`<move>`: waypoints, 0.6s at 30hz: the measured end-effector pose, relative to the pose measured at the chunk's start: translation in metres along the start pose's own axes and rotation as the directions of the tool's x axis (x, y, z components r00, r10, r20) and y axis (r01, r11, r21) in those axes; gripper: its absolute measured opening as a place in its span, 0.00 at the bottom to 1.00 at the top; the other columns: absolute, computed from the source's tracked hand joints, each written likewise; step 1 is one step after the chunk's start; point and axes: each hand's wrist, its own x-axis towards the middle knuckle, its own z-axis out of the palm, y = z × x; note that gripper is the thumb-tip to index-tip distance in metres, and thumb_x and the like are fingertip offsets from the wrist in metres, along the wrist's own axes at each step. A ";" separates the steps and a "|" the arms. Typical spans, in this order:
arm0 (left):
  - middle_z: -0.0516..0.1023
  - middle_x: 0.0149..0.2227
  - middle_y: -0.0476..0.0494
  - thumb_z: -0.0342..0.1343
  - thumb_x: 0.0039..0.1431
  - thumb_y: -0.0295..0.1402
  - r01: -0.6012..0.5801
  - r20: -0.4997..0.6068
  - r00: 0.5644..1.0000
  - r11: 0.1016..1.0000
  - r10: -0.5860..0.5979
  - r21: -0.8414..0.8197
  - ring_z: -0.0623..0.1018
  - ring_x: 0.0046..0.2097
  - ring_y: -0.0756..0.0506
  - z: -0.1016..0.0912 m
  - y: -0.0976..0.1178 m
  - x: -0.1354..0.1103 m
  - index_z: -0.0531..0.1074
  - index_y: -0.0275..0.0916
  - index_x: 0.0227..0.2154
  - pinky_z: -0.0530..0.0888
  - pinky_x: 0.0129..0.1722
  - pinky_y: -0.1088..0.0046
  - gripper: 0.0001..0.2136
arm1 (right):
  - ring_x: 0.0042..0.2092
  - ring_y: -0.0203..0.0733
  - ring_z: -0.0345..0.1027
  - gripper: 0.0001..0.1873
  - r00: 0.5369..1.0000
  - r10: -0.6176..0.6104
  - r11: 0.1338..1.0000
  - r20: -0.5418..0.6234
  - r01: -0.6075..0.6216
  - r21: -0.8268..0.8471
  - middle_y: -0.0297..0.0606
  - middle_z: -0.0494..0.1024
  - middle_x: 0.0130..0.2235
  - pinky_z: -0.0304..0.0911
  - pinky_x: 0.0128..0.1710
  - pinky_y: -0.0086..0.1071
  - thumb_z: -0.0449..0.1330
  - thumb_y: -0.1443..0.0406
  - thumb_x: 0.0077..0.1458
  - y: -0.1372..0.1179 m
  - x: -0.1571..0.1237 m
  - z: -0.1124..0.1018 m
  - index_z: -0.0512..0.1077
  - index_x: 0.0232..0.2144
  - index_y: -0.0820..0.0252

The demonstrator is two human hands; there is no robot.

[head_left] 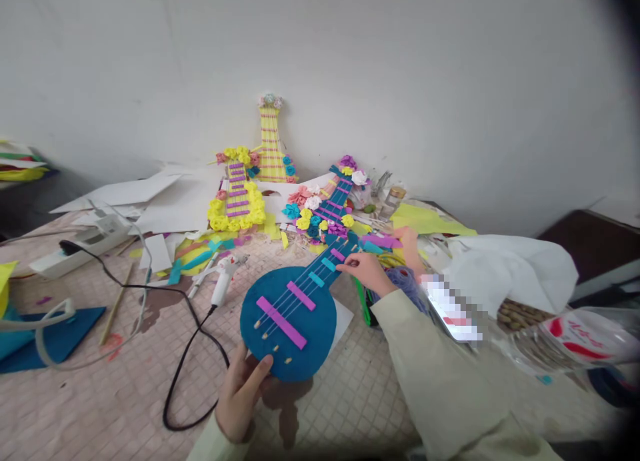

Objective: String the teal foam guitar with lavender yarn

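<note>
My left hand (240, 388) grips the lower rim of a blue toy guitar (295, 314), its thumb on the front face. The guitar is tilted, round body toward me and neck pointing up to the right. Purple and turquoise strips cross its face under thin strings, and small pale pegs stick out near the bottom. At the right edge of the neck is my right hand (367, 269), thumb and forefinger pinched together beside a turquoise strip. What they hold, if anything, is too small to make out.
A white glue gun (223, 281) with a black cord lies left of the guitar, near a power strip (80, 244). Decorated toy guitars (237, 194) lean at the wall. On the right are a lit phone (453, 311), purple yarn (403, 281) and a plastic bottle (575, 338).
</note>
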 end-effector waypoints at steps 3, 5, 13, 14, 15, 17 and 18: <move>0.76 0.40 0.45 0.67 0.34 0.40 -0.011 -0.056 0.998 1.000 0.013 0.029 0.76 0.35 0.45 -0.009 0.003 -0.004 0.63 0.44 0.51 0.74 0.25 0.78 0.37 | 0.23 0.33 0.60 0.20 1.000 -0.016 1.000 0.005 0.016 0.022 0.32 0.70 0.19 0.52 0.24 0.27 0.58 0.50 0.43 0.000 0.002 -0.009 0.71 0.19 0.61; 0.77 0.39 0.46 0.66 0.34 0.41 -0.009 -0.082 0.997 0.999 0.012 0.043 0.76 0.35 0.44 -0.013 0.003 -0.007 0.63 0.44 0.51 0.74 0.26 0.77 0.37 | 0.24 0.34 0.60 0.20 1.000 -0.020 0.999 -0.006 0.020 0.028 0.32 0.70 0.20 0.52 0.25 0.27 0.58 0.50 0.43 -0.001 0.003 -0.014 0.71 0.19 0.61; 0.77 0.39 0.46 0.66 0.34 0.40 -0.016 -0.105 0.994 0.998 0.022 0.063 0.76 0.35 0.44 -0.019 0.000 -0.008 0.60 0.44 0.53 0.74 0.25 0.77 0.38 | 0.22 0.33 0.55 0.20 0.998 -0.011 0.999 -0.066 0.013 0.032 0.31 0.66 0.18 0.48 0.22 0.27 0.57 0.50 0.44 0.001 -0.002 -0.021 0.72 0.20 0.61; 0.77 0.39 0.45 0.66 0.34 0.40 -0.010 -0.108 0.994 0.998 0.017 0.065 0.76 0.36 0.43 -0.020 -0.001 -0.007 0.60 0.43 0.53 0.74 0.25 0.77 0.38 | 0.21 0.33 0.54 0.20 0.998 -0.009 0.999 -0.067 0.011 0.033 0.31 0.65 0.18 0.48 0.22 0.27 0.57 0.50 0.44 0.002 -0.002 -0.021 0.73 0.21 0.61; 0.77 0.39 0.45 0.66 0.34 0.40 -0.005 -0.109 0.994 0.998 0.012 0.062 0.76 0.37 0.43 -0.022 -0.002 -0.006 0.61 0.43 0.53 0.74 0.26 0.77 0.38 | 0.21 0.33 0.53 0.19 0.998 -0.008 0.999 -0.069 0.010 0.033 0.31 0.65 0.17 0.47 0.22 0.27 0.57 0.50 0.44 0.004 -0.003 -0.022 0.73 0.21 0.61; 0.77 0.41 0.44 0.66 0.35 0.39 0.000 -0.110 0.994 0.999 0.005 0.042 0.76 0.40 0.41 -0.025 -0.004 -0.004 0.62 0.43 0.52 0.75 0.28 0.76 0.36 | 0.21 0.32 0.52 0.19 0.997 -0.004 0.999 -0.072 0.007 0.031 0.30 0.64 0.17 0.46 0.22 0.27 0.57 0.50 0.44 0.007 -0.002 -0.023 0.73 0.21 0.61; 0.76 0.42 0.44 0.66 0.35 0.39 0.002 -0.105 0.994 0.999 0.002 0.032 0.75 0.42 0.41 -0.027 -0.004 -0.003 0.63 0.43 0.51 0.75 0.31 0.75 0.35 | 0.21 0.32 0.52 0.19 0.997 -0.002 1.000 -0.075 0.004 0.030 0.30 0.63 0.17 0.46 0.22 0.27 0.58 0.51 0.44 0.009 -0.001 -0.024 0.73 0.21 0.61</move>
